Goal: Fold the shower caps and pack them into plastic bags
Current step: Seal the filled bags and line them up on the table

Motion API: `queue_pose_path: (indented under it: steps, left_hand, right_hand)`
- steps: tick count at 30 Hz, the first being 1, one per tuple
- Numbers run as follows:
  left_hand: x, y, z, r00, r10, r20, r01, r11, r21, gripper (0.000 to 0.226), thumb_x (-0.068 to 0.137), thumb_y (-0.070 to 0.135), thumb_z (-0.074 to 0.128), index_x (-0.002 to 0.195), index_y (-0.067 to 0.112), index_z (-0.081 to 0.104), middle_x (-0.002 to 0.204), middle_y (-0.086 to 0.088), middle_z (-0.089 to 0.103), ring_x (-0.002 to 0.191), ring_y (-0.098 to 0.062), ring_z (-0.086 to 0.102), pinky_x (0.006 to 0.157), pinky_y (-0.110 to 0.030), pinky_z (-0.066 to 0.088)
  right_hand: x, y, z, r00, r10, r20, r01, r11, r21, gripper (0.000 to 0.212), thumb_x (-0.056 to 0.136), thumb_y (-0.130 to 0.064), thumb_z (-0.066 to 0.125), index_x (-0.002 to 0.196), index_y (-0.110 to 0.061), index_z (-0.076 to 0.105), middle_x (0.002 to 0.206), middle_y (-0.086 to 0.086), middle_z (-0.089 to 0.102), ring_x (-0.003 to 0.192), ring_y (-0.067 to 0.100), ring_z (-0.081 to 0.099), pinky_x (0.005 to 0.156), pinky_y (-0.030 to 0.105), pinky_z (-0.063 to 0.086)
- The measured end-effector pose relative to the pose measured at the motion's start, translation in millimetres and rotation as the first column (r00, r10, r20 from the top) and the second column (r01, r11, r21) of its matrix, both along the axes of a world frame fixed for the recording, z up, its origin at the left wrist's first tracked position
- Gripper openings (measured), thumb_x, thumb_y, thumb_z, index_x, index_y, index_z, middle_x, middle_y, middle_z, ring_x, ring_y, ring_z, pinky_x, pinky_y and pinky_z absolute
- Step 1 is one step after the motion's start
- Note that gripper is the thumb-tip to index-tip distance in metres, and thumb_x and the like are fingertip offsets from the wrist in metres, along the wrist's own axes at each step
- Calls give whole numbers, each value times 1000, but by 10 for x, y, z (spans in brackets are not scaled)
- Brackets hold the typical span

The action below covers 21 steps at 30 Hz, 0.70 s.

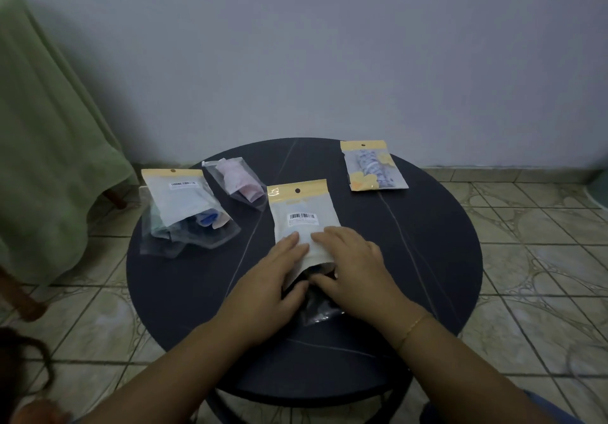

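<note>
A white plastic bag with a yellow header and a barcode label lies face down in the middle of the round dark table. A dark folded shower cap in clear wrap sticks out of its near open end. My left hand grips the bag's left side at the opening, fingers on top. My right hand presses on the bag's right side, its thumb at the opening against the dark cap.
At the far right lies a packed bag with a flower print. On the left another white bag rests over clear pouches holding dark and blue caps, and a clear pouch with a pink cap lies behind. A green-draped chair stands left.
</note>
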<state>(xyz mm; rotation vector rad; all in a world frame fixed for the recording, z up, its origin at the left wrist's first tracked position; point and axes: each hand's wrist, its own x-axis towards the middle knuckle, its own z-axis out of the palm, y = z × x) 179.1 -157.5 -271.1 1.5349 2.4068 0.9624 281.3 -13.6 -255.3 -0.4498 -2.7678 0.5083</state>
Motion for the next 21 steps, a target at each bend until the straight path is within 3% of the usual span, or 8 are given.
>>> queue_pose_path:
  steps: [3,6,9,12,14,16,18,21]
  left_hand:
    - [-33,-20,10,999,47,14,-48,998,43,47,91,28,57,135,38,45,143,32,22,125,21,22,98,-1,22]
    - [-28,-30,65,996,22,-89,-23,1000,-9,48,91,32,52,137,40,42,144,33,24,125,15,30,98,-9,31]
    - [-37,-22,82,978,-58,-198,27,988,-153,68,79,50,19,144,36,31,149,27,15,138,2,25,104,-17,29]
    - [-82,-14,54,962,-129,-242,53,953,-300,87,65,51,-2,148,33,17,143,27,-2,143,-3,10,113,-21,15]
    - [-98,-8,60,953,-150,-263,50,934,-353,87,65,50,-5,149,33,12,146,24,-5,144,-3,6,115,-24,8]
    - [-108,-14,66,945,-172,-278,42,908,-416,86,66,51,-8,149,35,7,151,22,-6,143,-1,1,115,-28,1]
    - [-111,-12,73,945,-186,-269,45,889,-455,80,72,51,-8,149,36,3,150,22,-10,143,0,-4,115,-32,-5]
    - [-115,6,69,948,-199,-247,50,864,-502,54,96,43,12,149,36,-1,153,21,-10,142,2,-9,115,-37,-10]
  right_hand:
    - [41,51,23,1000,14,21,-14,1000,-16,60,88,-34,58,142,-35,32,148,-12,28,138,4,17,108,30,14]
    - [51,40,6,998,58,-36,-52,990,133,49,84,-20,59,131,-30,52,140,-6,48,134,14,38,104,43,29]
    - [46,25,-21,995,99,-9,-92,951,294,42,67,-20,58,107,-24,70,113,-4,69,108,18,64,82,48,51]
    - [77,30,-28,996,73,51,-85,940,331,43,65,-19,55,104,-26,72,111,-5,70,101,14,67,73,45,57]
    - [87,17,1,989,69,128,-104,950,293,50,77,-13,55,126,-24,59,136,-3,54,124,14,52,94,52,47]
    - [111,37,18,953,86,290,-148,968,202,57,95,-11,40,148,-28,24,157,-8,15,144,9,15,115,44,14]
    - [146,44,37,931,94,353,-160,973,163,60,98,-11,32,150,-31,9,158,-11,-1,145,6,-1,116,38,3]
    - [153,70,59,913,103,395,-152,984,94,60,98,-10,27,150,-32,5,158,-12,-4,144,5,-5,117,41,1]
